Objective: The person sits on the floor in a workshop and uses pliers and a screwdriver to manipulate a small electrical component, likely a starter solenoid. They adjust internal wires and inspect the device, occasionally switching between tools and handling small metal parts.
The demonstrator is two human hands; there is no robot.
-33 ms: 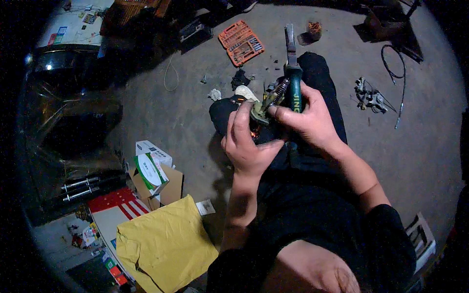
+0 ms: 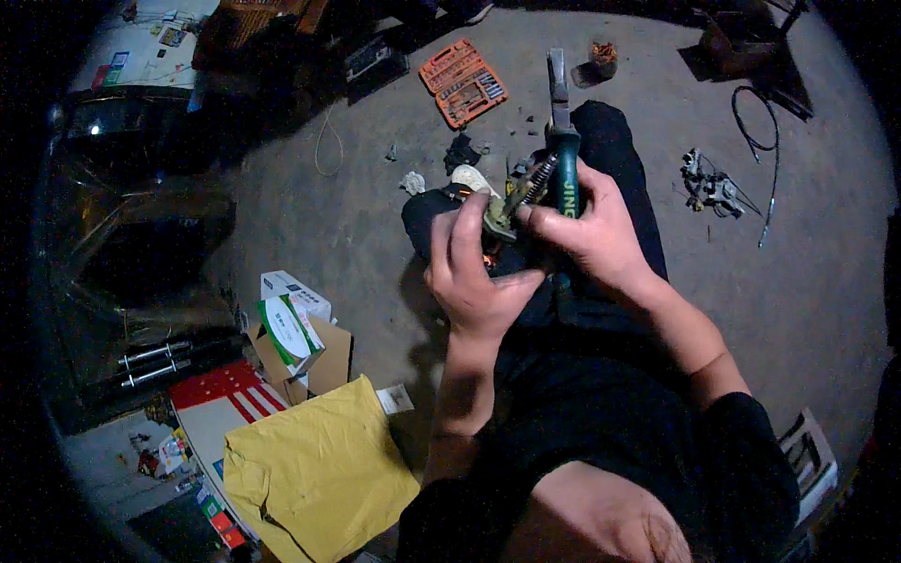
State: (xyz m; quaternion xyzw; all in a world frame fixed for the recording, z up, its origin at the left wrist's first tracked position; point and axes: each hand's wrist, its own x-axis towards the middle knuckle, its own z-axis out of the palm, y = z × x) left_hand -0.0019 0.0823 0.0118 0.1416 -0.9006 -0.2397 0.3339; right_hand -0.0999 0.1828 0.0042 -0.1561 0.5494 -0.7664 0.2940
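Note:
My left hand is closed around a small greenish-brown metal part, its fingers curled at the part's left side. A dark coil spring runs up and to the right from this part. Pliers with dark green handles are in my right hand, upright with their metal jaws pointing away from me. My right thumb presses toward the metal part beside the spring. The fingers' undersides and the lower end of the pliers are partly hidden.
Beyond my knees lie an orange socket set case and a jar of small parts. To the right are a carburetor-like metal assembly and a black cable. Cardboard boxes and a yellow cloth are at the left.
The pliers have shifted very slightly toward me, and the metal part with its spring has tilted a touch. Both hands keep their hold.

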